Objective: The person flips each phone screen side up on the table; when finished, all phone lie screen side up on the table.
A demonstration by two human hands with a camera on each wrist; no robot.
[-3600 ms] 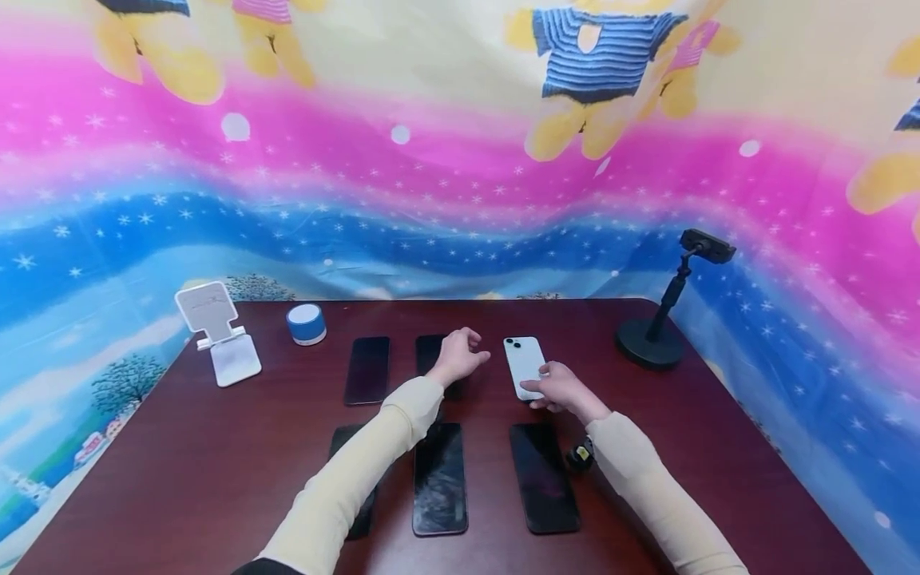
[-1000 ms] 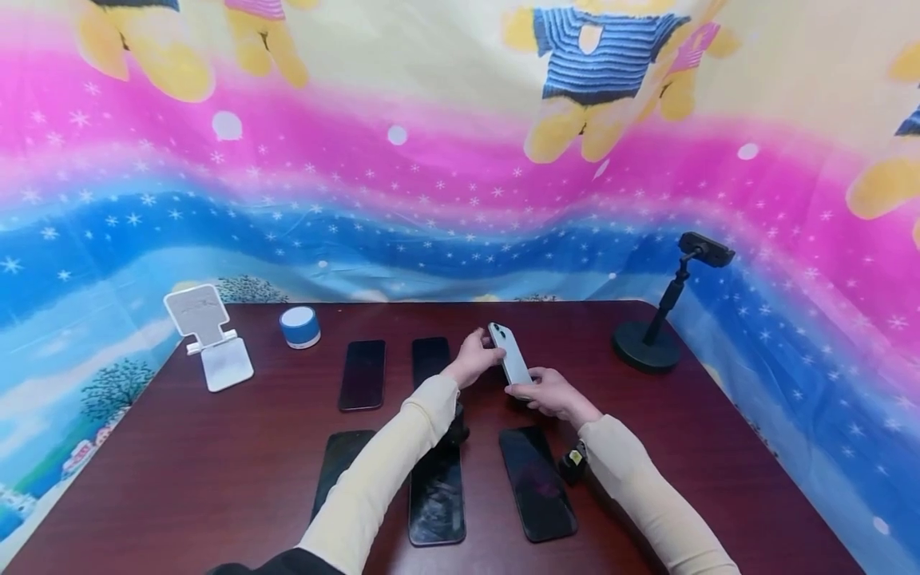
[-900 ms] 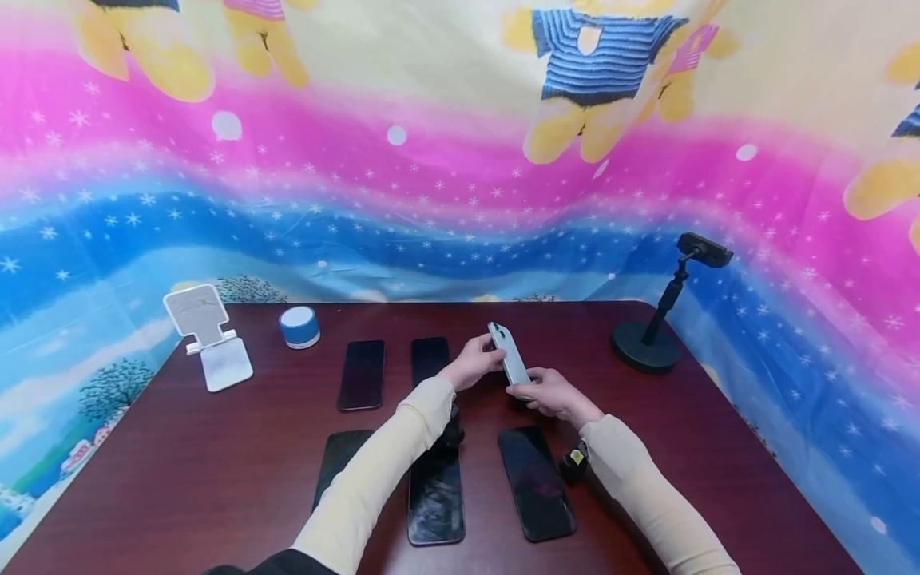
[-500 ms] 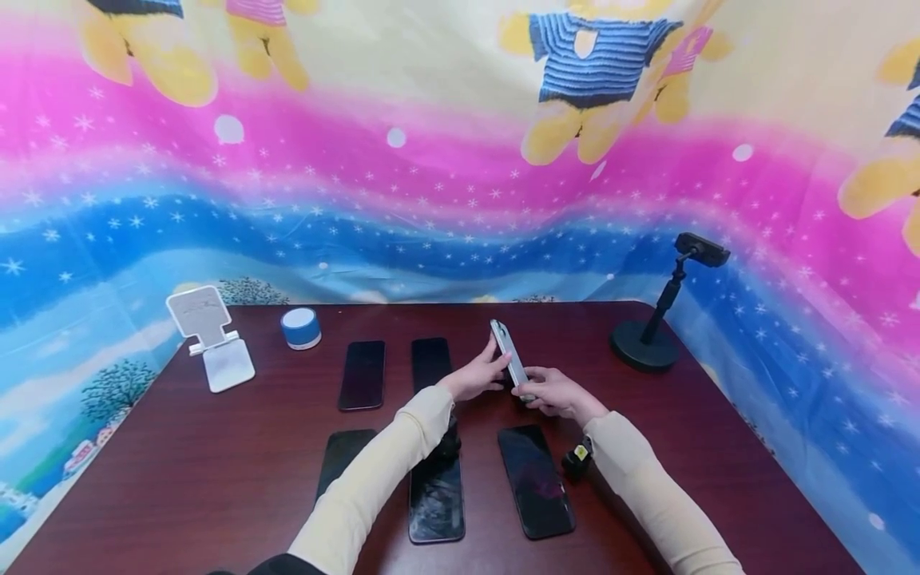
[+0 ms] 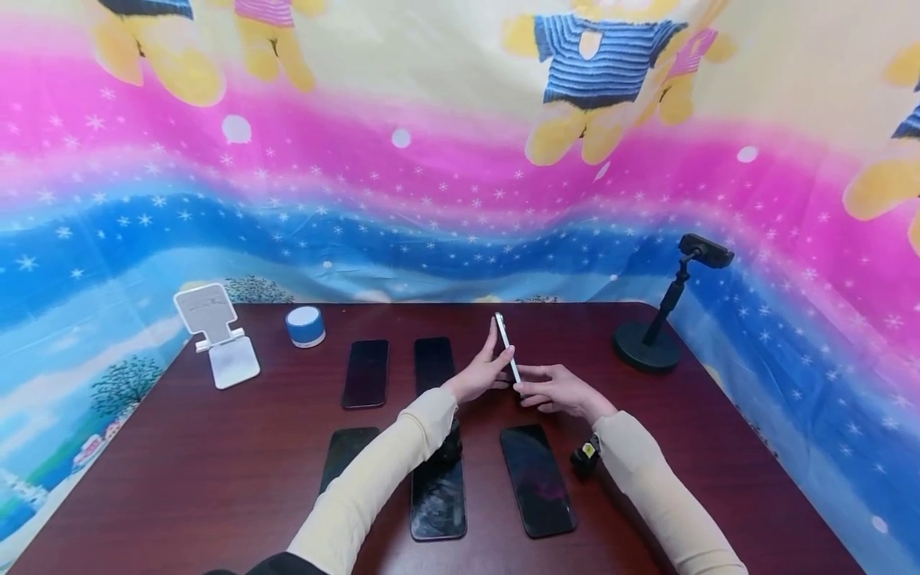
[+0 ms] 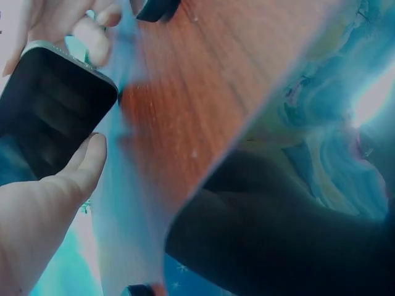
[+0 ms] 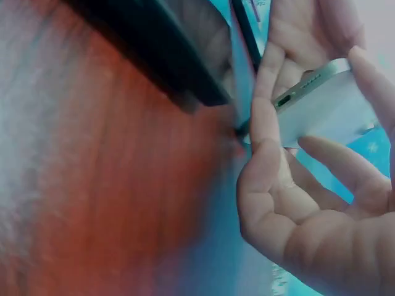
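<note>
Both hands hold a pale smartphone [image 5: 506, 348], raised and turned so that its thin edge faces the head camera. My left hand [image 5: 476, 378] grips it from the left, the thumb at its near edge and the fingers behind. In the left wrist view, the phone's dark screen [image 6: 55, 114] faces the left palm [image 6: 43, 213]. My right hand [image 5: 564, 391] pinches the lower end between thumb and fingers. The right wrist view shows the pale back and the end with the charging port [image 7: 284, 100], close to the right hand's fingers [image 7: 265, 129].
Several black phones lie on the brown table [image 5: 180, 479]: two at the back [image 5: 365, 374], others in front [image 5: 539, 481], some partly under the left sleeve. A white phone stand [image 5: 231, 359] and a blue-white cylinder [image 5: 305, 327] stand left, a black stand [image 5: 648, 345] right.
The pale phone lay flat, back up, with only the right hand at it. Both hands now hold it raised, and over the last second it has turned from slanted to edge-on.
</note>
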